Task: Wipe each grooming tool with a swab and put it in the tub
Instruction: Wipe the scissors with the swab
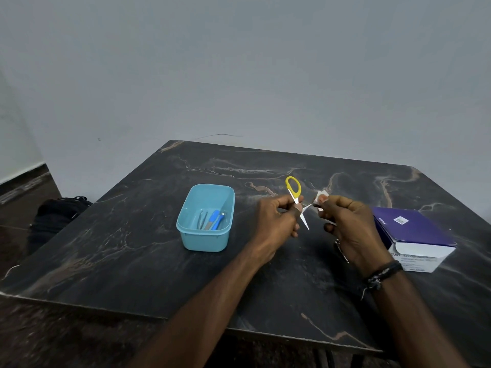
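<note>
Left hand (276, 221) is gripping open scissors (297, 200) w/ closed fingers, right hand (350, 224) is pinching swab (322, 195) on one blade, tub (186, 229) nearby at left.

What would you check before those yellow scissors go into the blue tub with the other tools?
1. Left hand holds scissors firmly: ok.
2. Blades closed for safe dropping: not ok, they are spread open.
3. Swab in right hand on the blade: ok, at one blade's tip.
4. Both blades wiped: cannot tell.
5. Tub has room: ok, few tools inside.
6. Path to tub clear: ok.
</note>
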`<control>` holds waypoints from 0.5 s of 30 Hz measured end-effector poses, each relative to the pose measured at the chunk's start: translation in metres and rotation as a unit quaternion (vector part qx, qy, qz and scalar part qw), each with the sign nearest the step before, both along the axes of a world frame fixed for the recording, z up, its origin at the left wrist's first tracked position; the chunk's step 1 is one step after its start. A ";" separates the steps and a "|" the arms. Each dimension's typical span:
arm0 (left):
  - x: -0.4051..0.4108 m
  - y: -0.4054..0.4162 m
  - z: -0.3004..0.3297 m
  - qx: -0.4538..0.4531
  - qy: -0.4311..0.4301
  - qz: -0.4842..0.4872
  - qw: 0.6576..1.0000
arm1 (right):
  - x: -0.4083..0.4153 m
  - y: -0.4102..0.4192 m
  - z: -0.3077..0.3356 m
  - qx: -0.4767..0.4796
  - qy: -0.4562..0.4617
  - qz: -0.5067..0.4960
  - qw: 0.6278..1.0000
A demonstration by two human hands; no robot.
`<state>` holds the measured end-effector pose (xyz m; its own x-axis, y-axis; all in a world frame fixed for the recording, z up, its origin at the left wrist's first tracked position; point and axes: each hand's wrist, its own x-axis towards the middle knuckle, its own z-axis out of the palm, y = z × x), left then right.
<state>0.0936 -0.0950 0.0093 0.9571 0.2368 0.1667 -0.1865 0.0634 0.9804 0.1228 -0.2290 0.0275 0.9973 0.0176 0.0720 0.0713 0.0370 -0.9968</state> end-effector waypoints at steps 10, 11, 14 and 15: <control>-0.005 0.005 0.008 -0.029 0.032 -0.046 0.998 | -0.005 0.000 0.002 -0.078 -0.015 0.024 0.997; -0.005 0.006 0.009 -0.055 0.039 -0.053 0.996 | -0.005 0.000 0.002 -0.066 -0.019 0.016 0.997; -0.006 0.010 0.013 -0.135 0.050 -0.087 0.986 | -0.004 0.000 0.003 -0.017 -0.022 -0.007 1.000; -0.006 0.011 0.014 -0.154 0.052 -0.102 0.982 | -0.003 -0.001 0.003 -0.001 -0.022 -0.013 1.000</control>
<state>0.0873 -0.0841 0.0228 0.9979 0.0627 0.0170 -0.0399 0.3848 0.9222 0.1194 -0.2295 0.0309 0.9932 -0.0090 0.1164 0.1166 0.0321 -0.9927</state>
